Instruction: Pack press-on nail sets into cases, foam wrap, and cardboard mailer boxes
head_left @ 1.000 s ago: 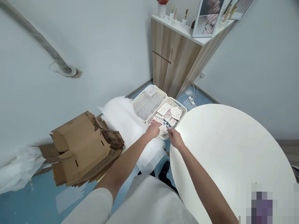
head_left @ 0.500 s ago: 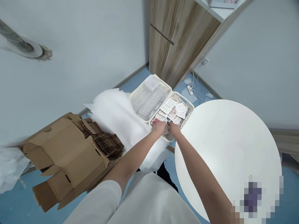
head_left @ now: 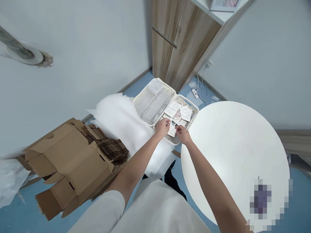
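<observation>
While held above the basket (head_left: 195, 114), small card (head_left: 172, 130) pinched by left hand (head_left: 162, 127), right hand (head_left: 183, 134).

We reach both arms out ahead of us, bare from the elbow down, and they converge until our hands almost meet. Our left hand (head_left: 162, 127) is turned back-up, fingers curled downward and thumb closed against the fingertips in a pinch. Our right hand (head_left: 183, 134) sits just beside it, a little nearer to us, thumb and forefinger nipped together the same way. The left forearm (head_left: 136, 165) runs out of a white sleeve (head_left: 102, 212). The right forearm (head_left: 209, 184) comes in straight from our right side, wrist unbent.
</observation>
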Demonstrator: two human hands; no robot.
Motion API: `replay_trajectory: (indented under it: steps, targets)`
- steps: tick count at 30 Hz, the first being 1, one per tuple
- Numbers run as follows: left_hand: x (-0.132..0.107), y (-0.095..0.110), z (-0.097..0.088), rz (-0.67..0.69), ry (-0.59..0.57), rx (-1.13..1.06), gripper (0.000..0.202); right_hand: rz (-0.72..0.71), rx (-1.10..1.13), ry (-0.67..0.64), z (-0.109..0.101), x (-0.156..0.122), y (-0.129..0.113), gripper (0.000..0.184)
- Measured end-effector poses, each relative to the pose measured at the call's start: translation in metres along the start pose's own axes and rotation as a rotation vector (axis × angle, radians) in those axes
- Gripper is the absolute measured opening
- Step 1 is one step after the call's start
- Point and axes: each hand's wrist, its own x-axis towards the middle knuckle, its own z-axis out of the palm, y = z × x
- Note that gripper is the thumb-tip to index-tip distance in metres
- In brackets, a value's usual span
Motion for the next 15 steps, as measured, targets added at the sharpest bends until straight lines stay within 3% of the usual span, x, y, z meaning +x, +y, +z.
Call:
replay_trajectory:
  steps: [4, 8, 15]
  targets:
    - [-0.005, 0.005, 0.005, -0.023, 0.037, -0.276, 0.018, -0.073, 0.235, 0.018, -0.012, -0.027, 0.007, 0.027]
    - [-0.022, 0.016, 0.018, -0.024, 0.038, -0.529, 0.018, -0.131, 0.298, 0.108, -0.023, -0.061, 0.023, 0.025]
    - [-0.086, 0.07, 0.052, -0.021, -0.055, -0.642, 0.021, -0.141, 0.428, 0.218, -0.043, -0.143, 0.07, 0.024]
